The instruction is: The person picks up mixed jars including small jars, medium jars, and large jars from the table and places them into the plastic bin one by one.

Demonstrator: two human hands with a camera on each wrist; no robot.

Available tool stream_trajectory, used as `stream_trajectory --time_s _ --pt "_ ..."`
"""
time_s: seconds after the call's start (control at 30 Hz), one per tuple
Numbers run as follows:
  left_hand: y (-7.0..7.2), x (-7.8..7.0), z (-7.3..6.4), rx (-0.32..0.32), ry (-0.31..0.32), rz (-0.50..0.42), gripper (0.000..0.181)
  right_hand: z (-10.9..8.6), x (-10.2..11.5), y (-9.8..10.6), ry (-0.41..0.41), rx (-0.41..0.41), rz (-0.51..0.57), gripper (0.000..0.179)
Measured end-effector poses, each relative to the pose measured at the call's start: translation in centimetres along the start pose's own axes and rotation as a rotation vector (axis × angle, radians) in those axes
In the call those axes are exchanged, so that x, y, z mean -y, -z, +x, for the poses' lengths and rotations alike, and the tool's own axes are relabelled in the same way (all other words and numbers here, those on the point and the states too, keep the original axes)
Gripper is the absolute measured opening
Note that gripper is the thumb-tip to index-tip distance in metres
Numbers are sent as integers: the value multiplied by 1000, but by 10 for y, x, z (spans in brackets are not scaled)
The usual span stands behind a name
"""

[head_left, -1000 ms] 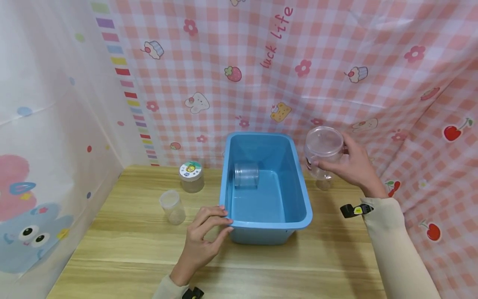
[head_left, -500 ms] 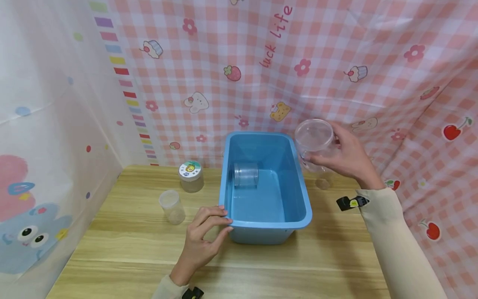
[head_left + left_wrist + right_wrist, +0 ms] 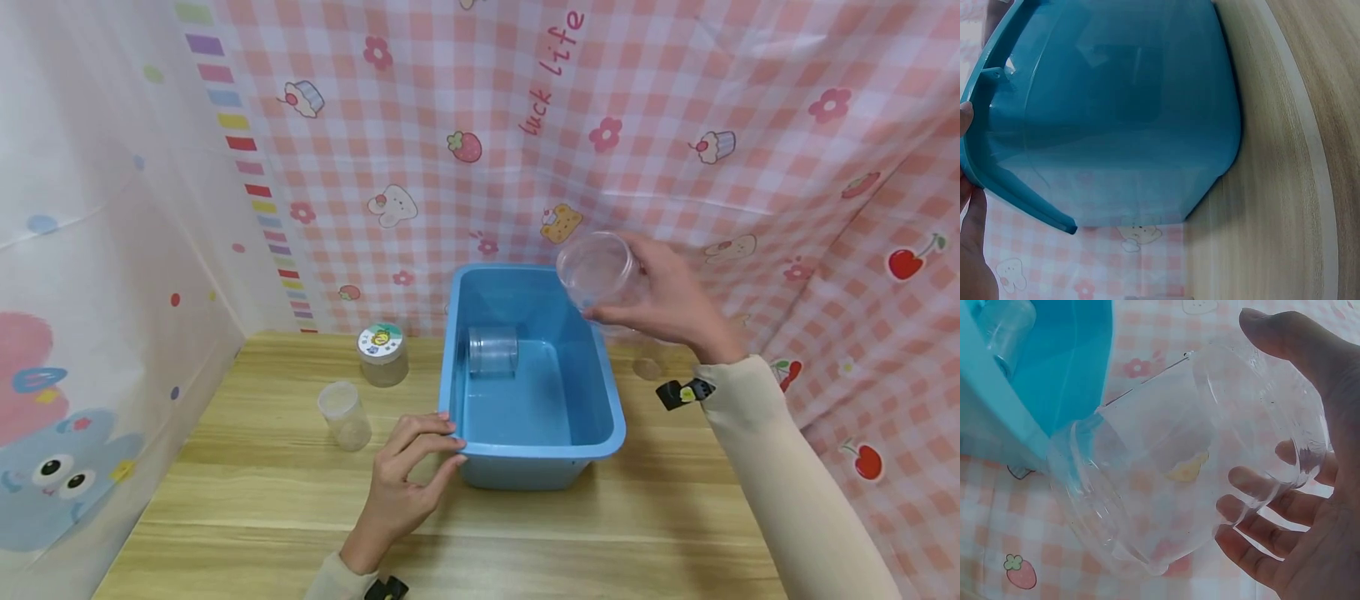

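A large clear plastic jar [image 3: 596, 271] is in my right hand [image 3: 667, 292], over the right back rim of the blue plastic bin [image 3: 536, 451]. Fingers and thumb wrap one end of it; the right wrist view shows a pale label patch on its see-through wall [image 3: 1154, 450]. My left hand [image 3: 405, 471] grips the bin's near left corner, fingertips on the rim and thumb just below. Inside the bin, a smaller clear jar [image 3: 495, 350] lies on its side against the left wall.
Left of the bin stand a jar with a printed green-and-white lid [image 3: 382, 354] and a clear cup-like container [image 3: 346, 417]. A small clear container [image 3: 648, 365] is right of the bin, partly under my right arm. A checked cloth [image 3: 420, 125] hangs behind the wooden table [image 3: 247, 492].
My right hand has carried the clear jar leftward and slightly up, from beside the bin to over its rim, tilting it. The left hand and the bin have stayed put.
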State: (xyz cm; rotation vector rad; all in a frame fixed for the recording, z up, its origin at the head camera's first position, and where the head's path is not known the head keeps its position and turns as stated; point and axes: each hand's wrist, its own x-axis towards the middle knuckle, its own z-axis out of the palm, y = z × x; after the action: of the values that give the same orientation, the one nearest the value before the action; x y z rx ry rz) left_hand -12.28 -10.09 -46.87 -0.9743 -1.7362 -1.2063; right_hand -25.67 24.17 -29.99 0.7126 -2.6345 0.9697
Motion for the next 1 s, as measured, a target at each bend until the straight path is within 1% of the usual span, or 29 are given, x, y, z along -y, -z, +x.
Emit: stream_trajectory --time_s 0.07,0.23,0.3,0.57,0.8,1.0 --pt "1 -1 1 -3 -2 -1 14 3 3 -3 8 19 0 95" --pt "2 -3 3 -10 -8 -5 13 15 10 -11 77 55 -14 91" --pt "2 -4 4 -12 -11 -4 13 18 13 -14 84 75 -26 91" --pt "1 -2 1 -7 -8 5 12 24 17 -27 18 142 -107 100" --pt "0 3 -2 0 -7 4 14 28 18 -31 -11 173 -129 102" --pt "-1 4 -3 -5 -9 -2 14 32 22 -36 -12 187 -132 106"
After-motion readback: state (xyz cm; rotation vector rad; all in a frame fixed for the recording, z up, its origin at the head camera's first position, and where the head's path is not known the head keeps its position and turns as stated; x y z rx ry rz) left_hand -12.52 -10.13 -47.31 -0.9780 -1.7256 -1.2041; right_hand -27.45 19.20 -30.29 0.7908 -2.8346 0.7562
